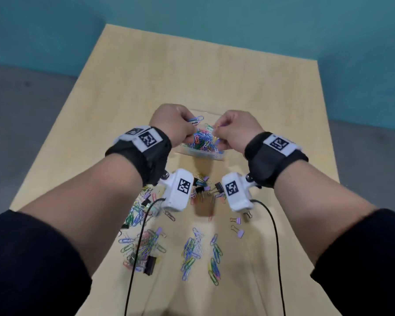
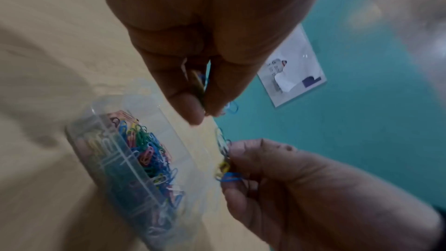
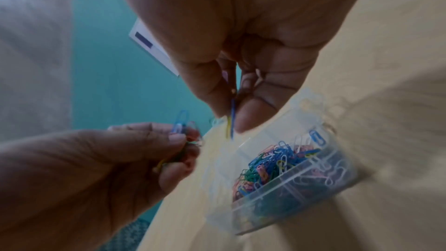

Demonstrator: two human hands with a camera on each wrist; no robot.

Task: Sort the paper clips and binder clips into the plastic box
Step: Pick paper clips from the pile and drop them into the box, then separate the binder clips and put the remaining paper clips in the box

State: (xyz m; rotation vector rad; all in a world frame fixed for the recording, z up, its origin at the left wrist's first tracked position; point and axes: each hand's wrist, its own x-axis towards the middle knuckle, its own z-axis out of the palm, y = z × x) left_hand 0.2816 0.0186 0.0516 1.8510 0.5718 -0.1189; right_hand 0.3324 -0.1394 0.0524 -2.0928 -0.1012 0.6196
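Note:
A clear plastic box sits mid-table, one compartment heaped with coloured paper clips. Both hands hover just above it. My left hand pinches a small bunch of paper clips, a blue one sticking out. My right hand pinches a few paper clips, blue and yellow among them, over the box's edge. The two hands are close together, fingertips apart.
Loose paper clips lie in piles on the near table. Purple binder clips and black binder clips are scattered among them. Black cables trail from the wrist cameras. A teal wall stands behind the table.

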